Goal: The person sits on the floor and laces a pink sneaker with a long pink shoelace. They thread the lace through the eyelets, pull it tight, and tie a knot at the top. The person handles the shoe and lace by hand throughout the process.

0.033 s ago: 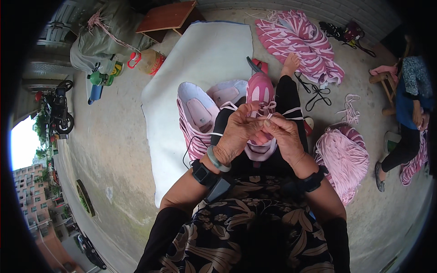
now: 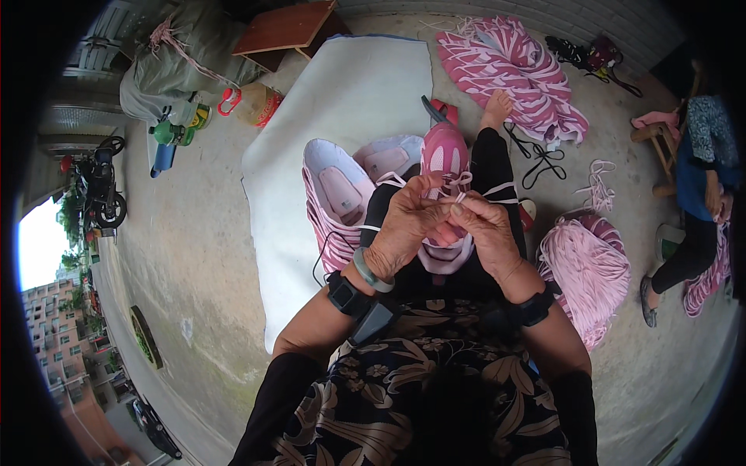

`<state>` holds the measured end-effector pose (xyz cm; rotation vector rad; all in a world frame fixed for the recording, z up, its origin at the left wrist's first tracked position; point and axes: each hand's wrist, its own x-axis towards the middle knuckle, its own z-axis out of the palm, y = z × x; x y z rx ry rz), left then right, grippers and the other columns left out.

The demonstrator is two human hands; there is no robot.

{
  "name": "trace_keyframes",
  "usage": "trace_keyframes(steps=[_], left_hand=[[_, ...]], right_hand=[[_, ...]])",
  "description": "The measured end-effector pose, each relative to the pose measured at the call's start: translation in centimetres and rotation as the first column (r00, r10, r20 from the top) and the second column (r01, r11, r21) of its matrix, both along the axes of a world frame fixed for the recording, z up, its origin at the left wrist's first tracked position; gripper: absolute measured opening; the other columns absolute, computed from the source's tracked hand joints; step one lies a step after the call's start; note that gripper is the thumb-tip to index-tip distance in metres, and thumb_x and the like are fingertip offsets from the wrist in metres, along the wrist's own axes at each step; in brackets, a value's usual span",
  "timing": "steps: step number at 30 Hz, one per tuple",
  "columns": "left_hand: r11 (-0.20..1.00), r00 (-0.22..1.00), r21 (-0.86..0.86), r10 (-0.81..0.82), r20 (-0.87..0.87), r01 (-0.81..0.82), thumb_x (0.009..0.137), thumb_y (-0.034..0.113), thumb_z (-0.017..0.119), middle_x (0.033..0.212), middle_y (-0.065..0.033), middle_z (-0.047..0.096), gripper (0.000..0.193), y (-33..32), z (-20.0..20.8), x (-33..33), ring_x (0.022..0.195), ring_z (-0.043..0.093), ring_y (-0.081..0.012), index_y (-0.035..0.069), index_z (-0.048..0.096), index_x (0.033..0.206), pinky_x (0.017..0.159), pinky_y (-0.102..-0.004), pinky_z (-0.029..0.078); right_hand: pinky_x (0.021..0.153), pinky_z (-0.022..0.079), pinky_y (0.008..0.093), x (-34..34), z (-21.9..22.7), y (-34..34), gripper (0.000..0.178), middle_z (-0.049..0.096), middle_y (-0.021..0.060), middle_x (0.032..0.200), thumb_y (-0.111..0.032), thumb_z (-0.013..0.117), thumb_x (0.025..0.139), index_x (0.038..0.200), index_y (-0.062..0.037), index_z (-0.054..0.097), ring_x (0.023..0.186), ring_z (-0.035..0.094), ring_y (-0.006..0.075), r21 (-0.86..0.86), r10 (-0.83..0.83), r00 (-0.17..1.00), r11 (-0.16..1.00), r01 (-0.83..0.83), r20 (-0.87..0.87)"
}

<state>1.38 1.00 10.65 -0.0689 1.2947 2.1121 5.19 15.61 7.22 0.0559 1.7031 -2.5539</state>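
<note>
A pink shoe rests on my lap between my legs, toe pointing away from me. Over its lacing, my left hand and my right hand meet, fingertips pinched together on a pale pink shoelace. One loop of the lace stands up above my fingers. The shoe's tongue and my hands hide most of the lower eyelets. To the left of my knee stands a stack of nested pink-and-white shoes, with another pale shoe opening just behind my leg.
A white sheet covers the ground at left. Right of me lie a bundle of pale pink laces, a black cord and a big heap of pink-and-white shoe pieces. Another person sits at far right. Bottles stand far left.
</note>
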Motion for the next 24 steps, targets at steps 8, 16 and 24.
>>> trace_keyframes(steps=[8, 16, 24], left_hand=[[0.847, 0.882, -0.531, -0.237, -0.408, -0.018, 0.081, 0.0, 0.057, 0.09, -0.0075, 0.059, 0.034, -0.6, -0.6, -0.3, 0.077, 0.058, -0.0122, 0.002, 0.046, 0.113, 0.071, -0.0206, 0.046], [0.907, 0.668, -0.273, -0.422, -0.613, 0.322, 0.07, -0.003, 0.057, 0.096, -0.0068, 0.052, 0.064, 3.0, 3.7, -1.1, 0.09, 0.054, -0.0132, 0.005, 0.033, 0.129, 0.073, -0.0242, 0.045], [0.636, 0.566, -0.403, -0.771, -0.292, 0.659, 0.086, 0.007, 0.056, 0.07, 0.001, 0.05, 0.022, -0.2, 1.4, 1.8, 0.058, 0.051, -0.0061, 0.005, 0.051, 0.107, 0.055, -0.0209, 0.044]], right_hand=[[0.066, 0.044, 0.0211, -0.1, 0.0, 0.1, 0.007, 0.056, 0.0026, 0.081, -0.003, 0.062, 0.081, 0.086, 0.0028, 0.061, 0.073, 0.053, 0.0098, 0.029, -0.094, 0.987, 0.995, 0.099, -0.129], [0.068, 0.044, 0.0255, -0.6, 8.8, 2.7, 0.009, 0.057, 0.0087, 0.087, -0.005, 0.059, 0.083, 0.089, 0.0023, 0.059, 0.078, 0.055, 0.0177, 0.5, -0.109, 0.841, 0.761, 0.414, -0.531], [0.08, 0.049, 0.0321, -2.9, 9.9, 25.5, 0.017, 0.053, 0.0068, 0.082, -0.016, 0.042, 0.094, 0.099, -0.0005, 0.046, 0.069, 0.052, 0.0129, -0.298, -0.416, 0.909, 0.867, 0.4, 0.009]])
